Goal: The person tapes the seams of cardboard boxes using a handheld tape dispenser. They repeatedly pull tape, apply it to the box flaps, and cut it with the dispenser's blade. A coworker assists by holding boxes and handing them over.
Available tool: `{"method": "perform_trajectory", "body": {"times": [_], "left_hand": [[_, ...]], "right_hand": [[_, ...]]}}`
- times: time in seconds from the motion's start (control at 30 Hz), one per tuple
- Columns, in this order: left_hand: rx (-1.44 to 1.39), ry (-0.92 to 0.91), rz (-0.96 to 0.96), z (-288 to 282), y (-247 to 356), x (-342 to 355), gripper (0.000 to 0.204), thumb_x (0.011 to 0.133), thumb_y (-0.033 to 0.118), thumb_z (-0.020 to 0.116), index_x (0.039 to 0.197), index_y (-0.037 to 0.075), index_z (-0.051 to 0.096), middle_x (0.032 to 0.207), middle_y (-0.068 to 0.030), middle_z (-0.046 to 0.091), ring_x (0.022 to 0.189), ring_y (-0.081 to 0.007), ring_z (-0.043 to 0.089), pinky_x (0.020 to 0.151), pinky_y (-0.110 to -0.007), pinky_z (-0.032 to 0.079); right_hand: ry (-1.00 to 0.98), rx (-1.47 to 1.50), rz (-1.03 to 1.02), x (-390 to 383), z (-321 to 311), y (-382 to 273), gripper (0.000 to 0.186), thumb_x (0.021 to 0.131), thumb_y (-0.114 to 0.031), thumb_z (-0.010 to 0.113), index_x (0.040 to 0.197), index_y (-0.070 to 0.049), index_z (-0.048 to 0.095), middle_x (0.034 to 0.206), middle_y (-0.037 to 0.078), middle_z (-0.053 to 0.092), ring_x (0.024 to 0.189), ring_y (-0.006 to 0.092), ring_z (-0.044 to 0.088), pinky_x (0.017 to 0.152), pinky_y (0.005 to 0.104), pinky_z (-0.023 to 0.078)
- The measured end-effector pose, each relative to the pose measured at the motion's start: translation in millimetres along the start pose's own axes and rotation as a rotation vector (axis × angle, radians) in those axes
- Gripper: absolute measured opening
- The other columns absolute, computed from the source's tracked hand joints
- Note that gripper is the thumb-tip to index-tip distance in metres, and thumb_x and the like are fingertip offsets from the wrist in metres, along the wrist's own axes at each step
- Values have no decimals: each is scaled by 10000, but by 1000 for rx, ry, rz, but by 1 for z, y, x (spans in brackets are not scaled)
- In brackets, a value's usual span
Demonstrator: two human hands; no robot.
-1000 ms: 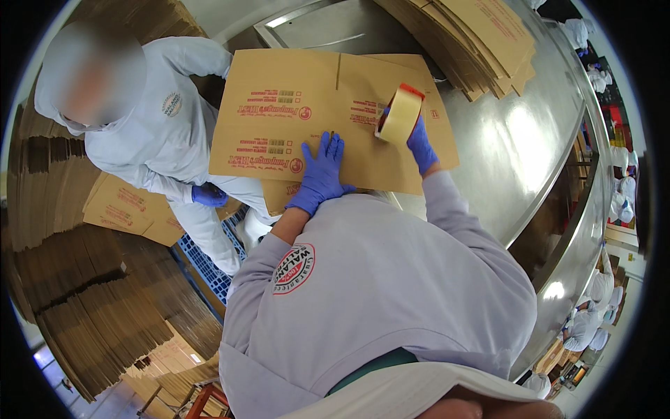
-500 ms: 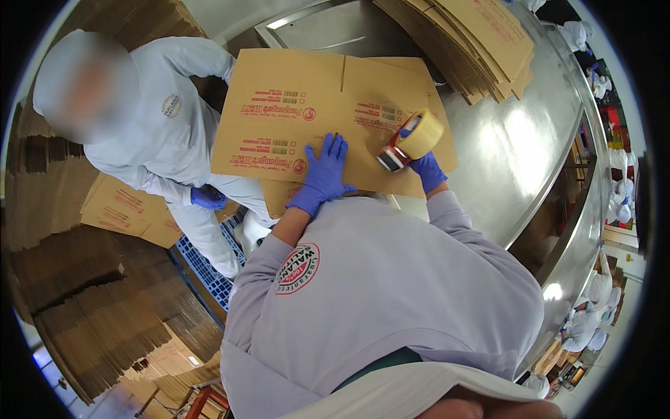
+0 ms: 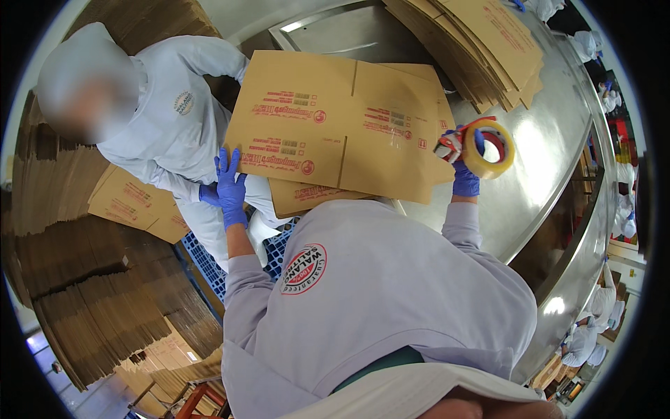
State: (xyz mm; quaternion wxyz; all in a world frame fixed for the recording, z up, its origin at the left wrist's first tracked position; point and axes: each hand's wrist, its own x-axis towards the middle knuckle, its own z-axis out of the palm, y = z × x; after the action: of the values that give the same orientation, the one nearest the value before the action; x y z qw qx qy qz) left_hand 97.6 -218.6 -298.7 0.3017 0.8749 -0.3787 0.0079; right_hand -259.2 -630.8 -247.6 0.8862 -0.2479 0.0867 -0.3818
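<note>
My left hand (image 3: 230,183), in a blue glove, reaches to the lower left edge of a flat brown cardboard sheet (image 3: 293,122) printed in red, its fingers apart and touching the edge. The sheet has two slots and lies over another sheet (image 3: 307,204). At the sheet's right edge my right hand (image 3: 465,167) grips a red tape dispenser with a roll of yellowish tape (image 3: 486,166), held out over the steel surface. Some of its fingers are hidden behind the dispenser.
A white-clad co-worker (image 3: 167,119) is at left, one gloved hand (image 3: 208,197) beside my left. Cardboard stacks (image 3: 98,321) fill the lower left, near a blue pallet (image 3: 202,265). More sheets (image 3: 481,42) lie on the steel table (image 3: 530,216). Other workers (image 3: 583,339) are along the right.
My left hand has moved left from the middle of the sheet to its edge. My right hand has moved right with the dispenser, which is now turned. The sheet has shifted slightly rightward.
</note>
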Motion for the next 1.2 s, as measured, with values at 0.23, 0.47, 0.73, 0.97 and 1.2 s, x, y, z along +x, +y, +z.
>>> {"method": "perform_trajectory", "body": {"times": [0.23, 0.47, 0.73, 0.97, 1.2], "left_hand": [[-26, 439, 237, -77, 79, 21, 419, 562, 46, 672, 967, 134, 608, 1103, -50, 537, 1150, -275, 367, 968, -380, 292], [-371, 861, 249, -176, 163, 58, 181, 701, 102, 641, 848, 1, 607, 799, -74, 606, 738, -162, 546, 679, -296, 437], [-235, 280, -269, -159, 74, 154, 253, 772, 242, 589, 881, 17, 622, 722, -40, 596, 676, -94, 516, 646, -234, 420], [-115, 226, 110, -10, 50, 141, 767, 713, 348, 633, 1307, 76, 231, 1371, -224, 61, 1262, -399, 49, 975, -489, 204], [-156, -192, -369, 50, 68, 28, 1181, 523, 481, 727, 1322, 17, -8, 1359, -254, -60, 1255, -421, -42, 965, -573, 84]], "right_hand": [[-596, -54, -314, 6, 102, -61, 362, 772, -425, 494, 718, -70, 533, 642, 60, 541, 555, 178, 487, 512, 295, 385], [-667, 218, -540, -26, 171, -110, 214, 770, -180, 500, 561, -135, 499, 538, -39, 526, 555, 101, 495, 566, 254, 358], [-401, -330, -495, -10, 149, -43, 568, 780, -506, 446, 989, 22, 464, 993, 221, 548, 957, 381, 509, 875, 491, 356], [56, -1027, -25, 15, 139, 62, 238, 768, -157, 602, 950, -23, 528, 881, 65, 557, 807, 146, 533, 804, 275, 408], [-379, -891, 82, 59, 151, 142, 247, 745, -55, 591, 980, -12, 529, 1032, 111, 556, 916, 165, 544, 814, 266, 427]]}}
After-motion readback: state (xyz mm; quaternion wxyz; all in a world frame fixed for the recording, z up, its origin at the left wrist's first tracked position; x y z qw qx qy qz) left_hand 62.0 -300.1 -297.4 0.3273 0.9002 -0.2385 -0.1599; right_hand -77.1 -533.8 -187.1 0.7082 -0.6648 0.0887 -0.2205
